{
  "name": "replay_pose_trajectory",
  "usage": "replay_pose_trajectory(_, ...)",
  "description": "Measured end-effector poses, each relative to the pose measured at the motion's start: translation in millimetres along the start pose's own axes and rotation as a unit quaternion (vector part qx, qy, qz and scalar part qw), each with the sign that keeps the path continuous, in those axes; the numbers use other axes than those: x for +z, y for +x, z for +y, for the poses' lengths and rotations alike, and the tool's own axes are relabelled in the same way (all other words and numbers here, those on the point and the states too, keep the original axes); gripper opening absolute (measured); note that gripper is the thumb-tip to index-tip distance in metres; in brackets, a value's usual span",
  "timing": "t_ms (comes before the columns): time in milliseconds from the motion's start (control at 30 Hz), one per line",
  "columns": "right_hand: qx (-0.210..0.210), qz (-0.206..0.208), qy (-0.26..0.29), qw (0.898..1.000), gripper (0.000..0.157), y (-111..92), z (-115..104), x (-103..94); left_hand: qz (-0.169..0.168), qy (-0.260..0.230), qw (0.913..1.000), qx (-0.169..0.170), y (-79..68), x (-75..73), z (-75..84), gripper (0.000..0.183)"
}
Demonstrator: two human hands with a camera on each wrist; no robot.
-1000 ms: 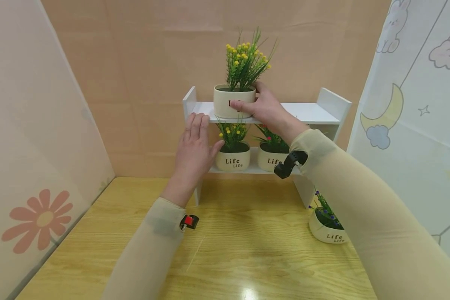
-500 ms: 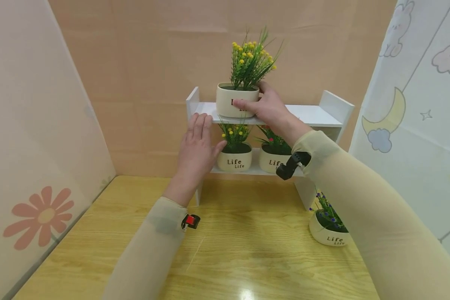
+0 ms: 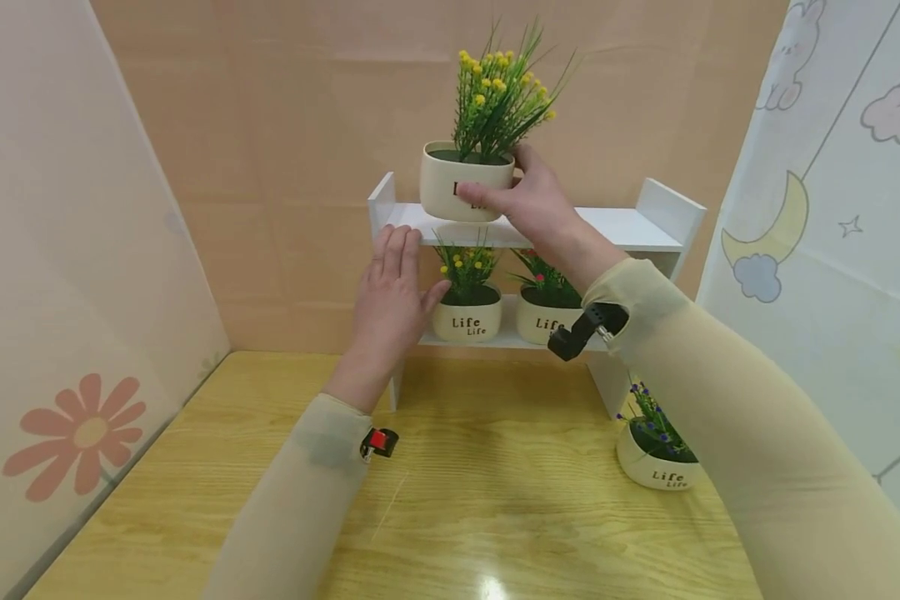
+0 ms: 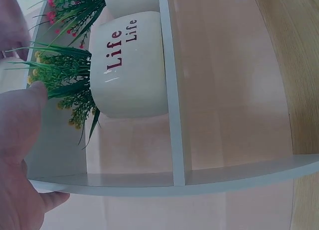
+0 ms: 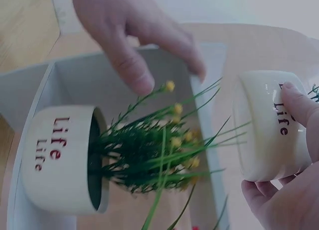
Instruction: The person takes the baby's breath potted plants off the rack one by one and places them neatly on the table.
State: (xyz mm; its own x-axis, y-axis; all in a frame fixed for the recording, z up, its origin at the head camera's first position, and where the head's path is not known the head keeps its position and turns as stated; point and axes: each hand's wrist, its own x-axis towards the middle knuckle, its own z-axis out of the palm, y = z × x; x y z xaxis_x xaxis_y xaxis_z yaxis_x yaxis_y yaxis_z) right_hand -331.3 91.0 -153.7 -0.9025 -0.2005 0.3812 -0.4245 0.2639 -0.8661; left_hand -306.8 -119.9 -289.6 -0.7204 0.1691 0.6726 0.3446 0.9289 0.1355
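My right hand grips a cream oval pot of yellow flowers and grass, thumb across its "Life" lettering. In the right wrist view a gap shows between this pot and the top board of the white shelf. My left hand rests at the shelf's upper left corner with its fingers straight. The left wrist view has its thumb and a finger on either side of the side panel. On the middle board stand a yellow-flowered pot and a red-flowered pot, partly hidden by my right wrist.
A pot with small purple flowers stands on the wooden table at the shelf's right foot, partly behind my right sleeve. Printed cloth walls flank the table. The shelf has raised end panels.
My right hand has raised the yellow-flowered pot from the top board and moved it slightly left. My left hand has stayed at the shelf corner.
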Motion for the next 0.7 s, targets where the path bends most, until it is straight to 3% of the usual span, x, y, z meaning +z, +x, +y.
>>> replay_pose_trajectory(300,-0.026,0.008,0.033,0.999,0.086,-14.3,-16.3,3.4,0.008,-0.007,0.9999,0.001,-1.0,-0.7,-1.9,0.088)
replay_pose_trajectory(700,-0.016,0.014,0.008,1.000,0.087,-52.8,-24.4,-0.5,0.032,-0.003,0.9994,0.017,-2.2,-0.1,-7.4,0.087)
